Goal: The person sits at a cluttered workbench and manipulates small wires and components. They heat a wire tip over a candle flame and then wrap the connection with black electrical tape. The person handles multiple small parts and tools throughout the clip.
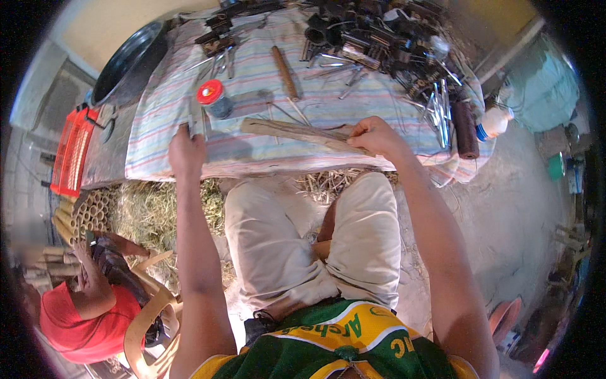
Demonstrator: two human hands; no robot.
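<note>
A flat, worn piece of wood (pixel 278 129) lies near the front edge of the striped cloth (pixel 158 148). Over its right end, my right hand (pixel 375 137) is closed in a pinch, and a thin dark strip (pixel 329 131) runs into the fingertips. My left hand (pixel 187 153) is at the cloth's left front, fingers curled round a slim dark-ended object that I cannot make out. Beside those fingers a narrow metal piece (pixel 203 124) shows. Behind, between the hands, stands a dark jar with a red lid (pixel 213 98). A brown rod (pixel 284 72) and thin sticks (pixel 298 110) lie farther back.
Dark tubes and blocks (pixel 360 47) and metal rods (pixel 439 110) crowd the right back. A brown cylinder (pixel 465 129) and white bottle (pixel 494 123) stand right. Left are a black basin (pixel 129 60), a red-framed lamp (pixel 74 151) and a person in red (pixel 91 316).
</note>
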